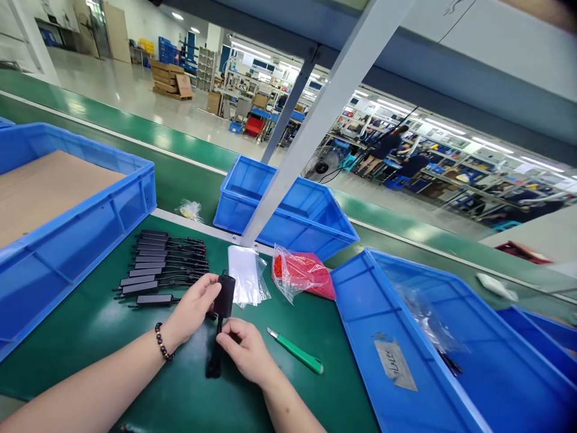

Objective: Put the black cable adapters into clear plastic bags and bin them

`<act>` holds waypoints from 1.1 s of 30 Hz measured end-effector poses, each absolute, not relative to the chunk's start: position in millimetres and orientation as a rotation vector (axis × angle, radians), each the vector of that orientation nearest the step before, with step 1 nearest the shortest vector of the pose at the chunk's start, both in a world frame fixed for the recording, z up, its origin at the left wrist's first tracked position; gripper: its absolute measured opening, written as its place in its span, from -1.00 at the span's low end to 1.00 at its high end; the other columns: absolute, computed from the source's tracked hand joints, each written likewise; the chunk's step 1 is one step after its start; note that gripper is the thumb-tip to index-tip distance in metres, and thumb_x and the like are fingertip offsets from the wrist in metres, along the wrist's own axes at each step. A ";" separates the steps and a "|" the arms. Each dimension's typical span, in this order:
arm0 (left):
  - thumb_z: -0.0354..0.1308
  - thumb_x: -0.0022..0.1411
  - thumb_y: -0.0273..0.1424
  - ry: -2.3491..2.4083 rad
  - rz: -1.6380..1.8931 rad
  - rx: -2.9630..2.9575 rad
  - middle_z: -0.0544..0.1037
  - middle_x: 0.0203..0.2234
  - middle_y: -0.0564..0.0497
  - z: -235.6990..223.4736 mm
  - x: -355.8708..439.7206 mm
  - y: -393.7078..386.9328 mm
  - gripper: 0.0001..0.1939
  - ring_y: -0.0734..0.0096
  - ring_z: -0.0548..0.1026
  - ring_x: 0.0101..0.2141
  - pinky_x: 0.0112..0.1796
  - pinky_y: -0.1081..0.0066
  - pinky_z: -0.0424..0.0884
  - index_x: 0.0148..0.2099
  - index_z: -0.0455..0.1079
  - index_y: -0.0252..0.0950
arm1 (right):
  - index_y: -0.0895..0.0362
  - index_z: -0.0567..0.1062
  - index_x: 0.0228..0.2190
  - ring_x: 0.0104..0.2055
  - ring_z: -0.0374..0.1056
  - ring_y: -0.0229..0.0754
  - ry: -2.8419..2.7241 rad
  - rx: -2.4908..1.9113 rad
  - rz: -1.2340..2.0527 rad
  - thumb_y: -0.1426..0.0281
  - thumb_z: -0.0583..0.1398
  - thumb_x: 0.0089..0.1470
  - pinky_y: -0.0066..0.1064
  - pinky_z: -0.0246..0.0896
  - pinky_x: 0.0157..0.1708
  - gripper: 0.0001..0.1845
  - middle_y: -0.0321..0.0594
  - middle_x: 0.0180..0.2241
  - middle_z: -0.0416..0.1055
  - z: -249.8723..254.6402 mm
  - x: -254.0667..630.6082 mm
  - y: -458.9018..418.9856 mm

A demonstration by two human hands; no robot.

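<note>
Left hand pinching black module upright; right hand closing on its cable, over green surface. Green utility knife lying right of hands.

The person's left hand and right hand are bare, with short, plain fingernails. A beaded bracelet circles the left wrist in a single strand. Its beads are round, smooth and glossy, mostly very dark, with a few gold-toned ones set among them. The left forearm and right forearm are uncovered as far as the view shows. A small round spot, like a mole, marks the right forearm. The fingers are slender, with rounded tips.
</note>
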State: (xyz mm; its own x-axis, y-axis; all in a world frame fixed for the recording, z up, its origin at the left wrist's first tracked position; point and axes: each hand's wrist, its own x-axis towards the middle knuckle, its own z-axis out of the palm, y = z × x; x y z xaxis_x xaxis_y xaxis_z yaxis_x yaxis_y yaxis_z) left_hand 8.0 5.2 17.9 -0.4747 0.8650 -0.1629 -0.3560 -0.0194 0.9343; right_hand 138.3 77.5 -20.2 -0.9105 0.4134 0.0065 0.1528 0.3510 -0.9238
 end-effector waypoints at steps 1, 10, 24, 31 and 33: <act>0.03 0.14 -0.20 1.272 1.649 0.557 0.40 -0.42 0.04 16.6 10.5 5.1 -0.75 0.48 0.36 -0.45 -0.40 0.47 0.31 -0.21 0.25 -0.26 | 0.17 0.35 -0.61 -0.53 0.11 -0.37 -2.371 -0.530 1.578 0.36 0.13 -0.01 -0.55 0.05 -0.49 -0.79 -0.37 -0.59 0.21 -20.3 137.4 77.1; -0.11 0.14 -0.01 0.970 1.526 0.252 0.36 -0.58 0.02 4.1 12.0 9.7 -0.53 0.43 0.34 -0.58 -0.63 0.48 0.21 -0.14 0.27 -0.30 | 0.09 0.41 -0.42 -0.39 0.22 -0.27 -2.662 -0.847 0.936 0.38 0.21 -0.13 -0.48 0.06 -0.41 -0.87 -0.32 -0.44 0.32 6.5 190.6 131.3; -0.06 0.13 -0.03 0.919 1.524 0.230 0.36 -0.55 -0.01 -4.7 20.0 7.6 -0.53 0.51 0.32 -0.58 -0.72 0.61 0.09 -0.16 0.32 -0.33 | 0.13 0.29 -0.21 -0.57 0.15 -0.32 -2.242 -0.911 1.127 0.26 -0.11 0.15 -0.49 0.05 -0.55 -0.70 -0.33 -0.55 0.22 21.5 176.4 136.5; -0.04 0.10 -0.01 1.006 1.467 0.189 0.36 -0.57 -0.01 -8.2 22.1 9.8 -0.53 0.47 0.34 -0.60 -0.75 0.59 0.10 -0.25 0.32 -0.35 | 0.12 0.29 -0.44 -0.53 0.19 -0.30 -2.351 -0.776 0.889 0.34 -0.12 0.16 -0.49 0.02 -0.50 -0.73 -0.30 -0.56 0.26 5.8 130.6 97.0; -0.04 0.11 -0.03 1.009 1.472 0.207 0.36 -0.58 0.00 -9.0 22.9 9.8 -0.55 0.47 0.33 -0.60 -0.76 0.59 0.09 -0.28 0.32 -0.35 | 0.12 0.29 -0.42 -0.51 0.21 -0.29 -2.389 -0.772 0.856 0.36 -0.13 0.17 -0.49 0.02 -0.49 -0.73 -0.29 -0.55 0.28 -2.5 127.0 93.7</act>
